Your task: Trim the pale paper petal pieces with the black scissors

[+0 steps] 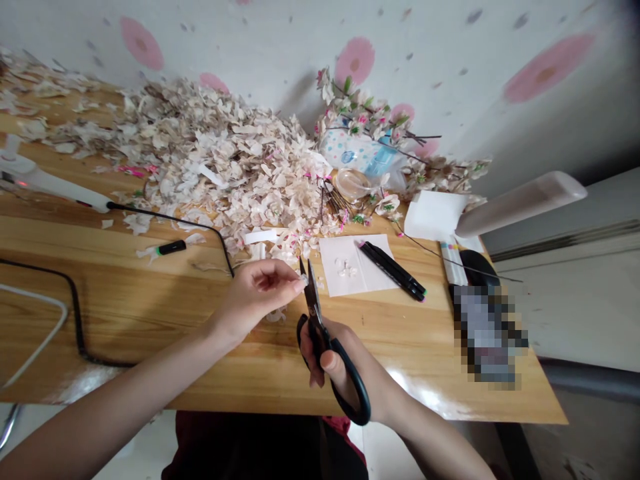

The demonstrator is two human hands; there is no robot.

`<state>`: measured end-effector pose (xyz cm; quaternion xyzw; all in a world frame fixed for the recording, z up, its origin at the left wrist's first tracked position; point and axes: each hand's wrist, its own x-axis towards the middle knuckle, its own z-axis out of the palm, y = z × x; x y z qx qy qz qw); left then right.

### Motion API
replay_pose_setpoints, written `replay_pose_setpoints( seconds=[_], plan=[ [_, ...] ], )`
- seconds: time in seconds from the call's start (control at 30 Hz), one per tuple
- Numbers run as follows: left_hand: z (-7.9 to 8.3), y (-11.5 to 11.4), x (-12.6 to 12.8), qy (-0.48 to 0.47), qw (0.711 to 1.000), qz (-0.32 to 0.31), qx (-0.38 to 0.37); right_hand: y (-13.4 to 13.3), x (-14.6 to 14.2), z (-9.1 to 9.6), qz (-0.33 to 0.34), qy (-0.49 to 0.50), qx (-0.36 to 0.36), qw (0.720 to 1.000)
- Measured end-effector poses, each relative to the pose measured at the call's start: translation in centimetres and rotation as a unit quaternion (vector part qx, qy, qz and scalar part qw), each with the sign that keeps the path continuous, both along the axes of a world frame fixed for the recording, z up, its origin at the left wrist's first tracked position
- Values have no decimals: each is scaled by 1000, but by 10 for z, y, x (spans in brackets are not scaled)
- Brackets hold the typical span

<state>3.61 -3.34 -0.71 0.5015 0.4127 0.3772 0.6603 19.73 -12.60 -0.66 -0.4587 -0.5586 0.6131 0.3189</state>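
Note:
My left hand (255,293) pinches a small pale piece (303,279), perhaps a petal; most of it is hidden by the fingertips. In my right hand (345,363) are black-handled scissors (313,300), thumb and fingers through the loops. Their blades point away from me, slightly parted, right beside the left fingertips. Just beyond the hands lies a sheet of white paper (345,283) with several tiny pale cut bits (346,268) on it. Two black marker pens (393,270) rest across its right side.
A big heap of pale petals (240,153) covers the table's back left. Artificial blossom branches (370,110) stand by the wall. A black cable (220,237) runs from a white device (55,180). A black cap (171,248) lies left; a blurred-out object (487,333) sits right.

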Motion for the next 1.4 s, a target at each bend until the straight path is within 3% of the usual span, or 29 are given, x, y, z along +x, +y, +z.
replay_pose_setpoints(
  seconds=[0.2, 0.47, 0.83, 1.4],
  plan=[
    [5, 6, -2, 18, 999, -21, -26, 1, 5, 1, 13, -7, 3, 1000],
    [2, 15, -12, 49, 992, -110, -33, 1, 14, 9, 48, -5, -38, 998],
    [10, 20, -17, 81, 983, -149, -68, 2, 21, 11, 72, -64, -33, 995],
    [7, 30, -24, 71, 968, -219, -101, 3, 22, 12, 64, -121, -18, 990]
  ],
)
